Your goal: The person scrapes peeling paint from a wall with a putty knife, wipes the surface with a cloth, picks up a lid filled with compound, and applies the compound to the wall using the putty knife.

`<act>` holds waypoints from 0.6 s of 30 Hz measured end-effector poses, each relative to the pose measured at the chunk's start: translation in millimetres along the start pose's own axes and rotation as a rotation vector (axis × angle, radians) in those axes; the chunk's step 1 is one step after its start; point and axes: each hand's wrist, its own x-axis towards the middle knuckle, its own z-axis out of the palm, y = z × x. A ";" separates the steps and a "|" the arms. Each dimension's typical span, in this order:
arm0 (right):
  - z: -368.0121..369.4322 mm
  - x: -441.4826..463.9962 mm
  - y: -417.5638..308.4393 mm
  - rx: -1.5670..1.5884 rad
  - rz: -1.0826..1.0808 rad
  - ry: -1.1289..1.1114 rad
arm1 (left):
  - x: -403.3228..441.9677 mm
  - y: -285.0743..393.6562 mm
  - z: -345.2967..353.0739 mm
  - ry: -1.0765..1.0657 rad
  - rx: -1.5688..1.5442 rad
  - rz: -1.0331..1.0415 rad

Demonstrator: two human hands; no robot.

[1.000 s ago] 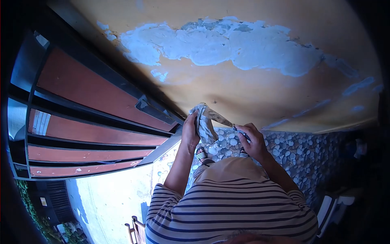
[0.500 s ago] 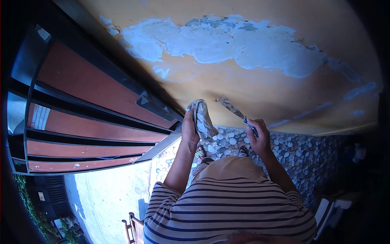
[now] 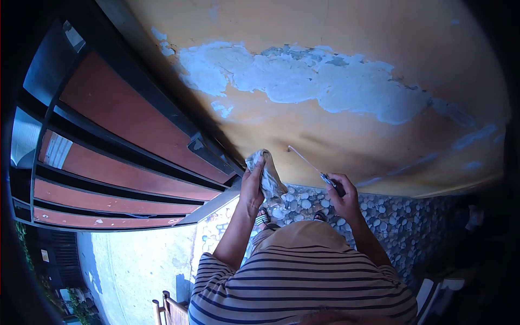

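Observation:
My left hand is closed around a crumpled whitish bundle, with the thumb across its top. Whether it is a bag or a cloth I cannot tell. In my right hand is a putty knife, gripped by its dark handle. Its blade is seen nearly edge-on, pointing up and left toward the wall, to the right of the bundle. Ahead, the yellowish wall carries a long, rough patch of white filler with grey spots along its upper edge.
A gate with reddish panels and dark bars stands close on the left. Below is a pebble-patterned floor, with my sandalled feet on it. A wooden chair is at the lower left, a white object at the lower right.
The putty knife has turned, its blade going from flat-on to nearly edge-on. The wall and both hands sit slightly lower in view. Both hands keep their hold.

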 end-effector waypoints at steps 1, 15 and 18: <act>0.2 1.5 -2.7 0.080 0.033 -0.035 | -4.6 -2.0 4.5 0.029 0.029 -0.022; 4.1 78.3 -65.9 0.229 -0.060 0.082 | -10.2 -20.7 -27.6 0.133 0.043 -0.066; 6.8 86.8 -73.3 0.205 -0.064 0.060 | -15.9 -20.3 -28.7 0.143 0.051 -0.067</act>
